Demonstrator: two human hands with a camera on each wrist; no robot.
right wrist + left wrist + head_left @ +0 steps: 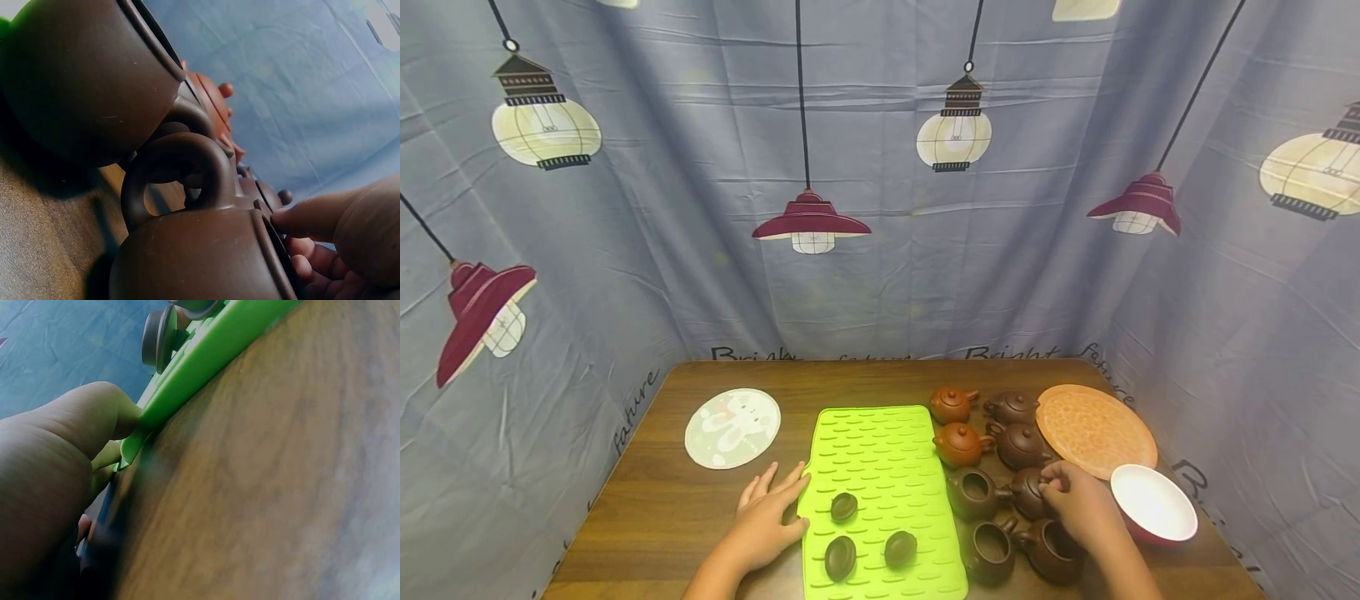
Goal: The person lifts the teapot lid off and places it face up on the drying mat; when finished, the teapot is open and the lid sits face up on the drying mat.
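My left hand (767, 517) rests at the left edge of the lime-green mat (880, 450), fingers spread. In the left wrist view its thumb (103, 406) touches the mat's rim. Three dark brown teapot lids (840, 557) lie on the mat. At the right, my right hand (1078, 500) pinches the lid of a dark brown teapot (1026, 493), fingertips hiding the knob. Lidless dark teapots (988, 550) stand around it, openings upward. In the right wrist view, a lidless teapot's body (194, 256) partly hides my curled fingers.
Two orange-brown lidded teapots (961, 444) and two dark lidded ones (1021, 444) stand farther back. An orange round mat (1097, 429) lies at the right, a white-lined bowl (1153, 503) in front of it. A pale round mat (733, 427) lies at the back left.
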